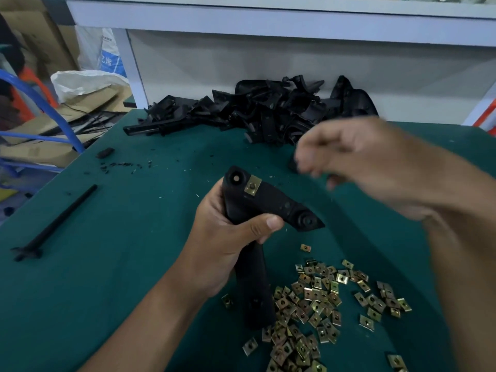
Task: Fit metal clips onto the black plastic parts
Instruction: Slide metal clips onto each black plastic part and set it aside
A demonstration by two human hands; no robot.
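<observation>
My left hand point(228, 237) grips a black plastic part point(268, 202) upright above the green table, thumb across its front. One brass-coloured metal clip point(252, 185) sits on the part near its upper end. Loose metal clips point(322, 304) lie scattered in a heap on the table at lower right. My right hand point(357, 162) hovers blurred above and to the right of the part, fingers loosely curled; whether it holds anything is unclear.
A pile of black plastic parts point(268, 111) lies at the table's far edge against a white frame point(188, 20). A long black rod point(56, 221) rests on the left of the green mat point(120, 264). Black scraps point(120, 165) dot the far left. Cardboard and blue tubing lie beyond the left edge.
</observation>
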